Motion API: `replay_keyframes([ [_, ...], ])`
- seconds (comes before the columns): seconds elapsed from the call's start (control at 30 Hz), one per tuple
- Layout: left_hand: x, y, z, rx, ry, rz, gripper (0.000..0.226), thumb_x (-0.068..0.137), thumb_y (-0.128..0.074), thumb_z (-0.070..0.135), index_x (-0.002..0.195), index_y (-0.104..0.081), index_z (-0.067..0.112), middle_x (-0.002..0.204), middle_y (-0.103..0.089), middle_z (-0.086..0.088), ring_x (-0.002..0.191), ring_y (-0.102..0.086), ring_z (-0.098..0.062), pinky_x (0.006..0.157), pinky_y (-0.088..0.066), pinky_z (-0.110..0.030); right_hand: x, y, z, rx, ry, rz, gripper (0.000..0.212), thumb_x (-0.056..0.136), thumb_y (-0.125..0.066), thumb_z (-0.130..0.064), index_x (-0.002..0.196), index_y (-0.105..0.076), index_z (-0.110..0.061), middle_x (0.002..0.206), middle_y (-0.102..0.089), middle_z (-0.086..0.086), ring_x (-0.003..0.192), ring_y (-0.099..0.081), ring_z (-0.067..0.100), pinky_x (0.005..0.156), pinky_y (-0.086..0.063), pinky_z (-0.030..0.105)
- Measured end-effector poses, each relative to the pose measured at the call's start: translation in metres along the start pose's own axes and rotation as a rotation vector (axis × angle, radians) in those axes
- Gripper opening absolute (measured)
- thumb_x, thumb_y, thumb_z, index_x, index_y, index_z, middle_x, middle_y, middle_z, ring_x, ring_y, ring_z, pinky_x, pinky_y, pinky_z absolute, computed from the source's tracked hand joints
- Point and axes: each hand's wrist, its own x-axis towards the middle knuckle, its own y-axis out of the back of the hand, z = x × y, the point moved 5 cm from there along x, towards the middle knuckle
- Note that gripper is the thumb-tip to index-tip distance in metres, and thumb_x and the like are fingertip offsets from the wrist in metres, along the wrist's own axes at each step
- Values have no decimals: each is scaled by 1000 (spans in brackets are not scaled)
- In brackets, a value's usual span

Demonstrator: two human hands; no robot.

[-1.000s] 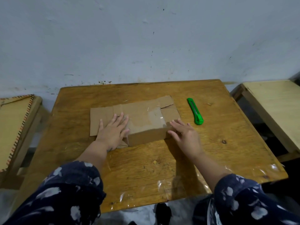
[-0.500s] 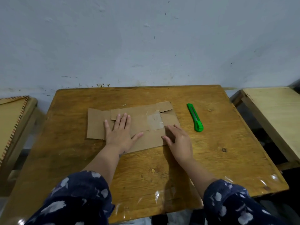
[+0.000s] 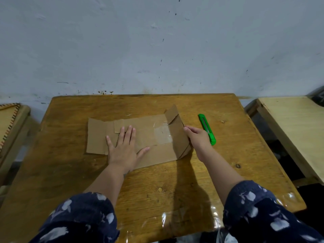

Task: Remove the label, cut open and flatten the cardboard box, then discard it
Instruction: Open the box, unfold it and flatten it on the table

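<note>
Cardboard box: one, pinned by flat left hand; right hand lifts its end; one cutter.

bare forearms, dark navy sleeves with pale leaf-like print, pushed up toward elbows

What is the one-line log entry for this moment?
stage: flattening | left hand: flat on cardboard box | right hand: at raised right panel | green utility knife: idle on wooden table

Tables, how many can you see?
3. The brown table in the middle holds the cardboard. A pale table is on the right, and another table peeks in left.
</note>
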Motion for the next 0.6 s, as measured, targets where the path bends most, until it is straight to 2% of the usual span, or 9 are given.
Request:
replay_keyframes([
  [0.1,1,-1,0,-5,4,7,91,80,-1,77,150,15,21,158,21,6,144,23,-14,111,10,-63,-9,-18,-4,-43,130,-84,32,92,-58,-28,122,-65,-21,129,-59,0,120,-53,21,101,-46,44],
  [0.17,1,-1,-1,-5,4,11,91,80,-1,77,150,14,22,158,20,6,144,23,-15,111,10,-63,-18,-30,-8,-132,270,-137,33,94,-56,-27,126,-63,-19,135,-55,-1,126,-47,18,108,-40,40],
  [0.27,1,-2,-1,-10,6,8,90,80,-2,77,150,14,22,158,20,6,144,23,-15,111,11,-63,-32,-50,-6,-281,442,-207,42,98,-48,-24,139,-47,-15,150,-40,1,142,-30,14,117,-23,31],
  [0.43,0,-1,0,-22,-3,18,88,83,-5,75,150,11,21,159,18,5,144,22,-16,111,9,-62,-40,-78,13,-793,615,-260,59,102,-26,-38,152,-7,-16,161,-1,0,148,6,12,120,3,41],
  [0.6,0,-1,0,-14,-16,23,82,87,-6,71,151,9,21,159,17,5,145,20,-17,113,6,-63,-39,-90,25,-1082,691,-280,67,98,-12,-50,151,5,-13,160,12,2,145,20,13,118,11,45],
])
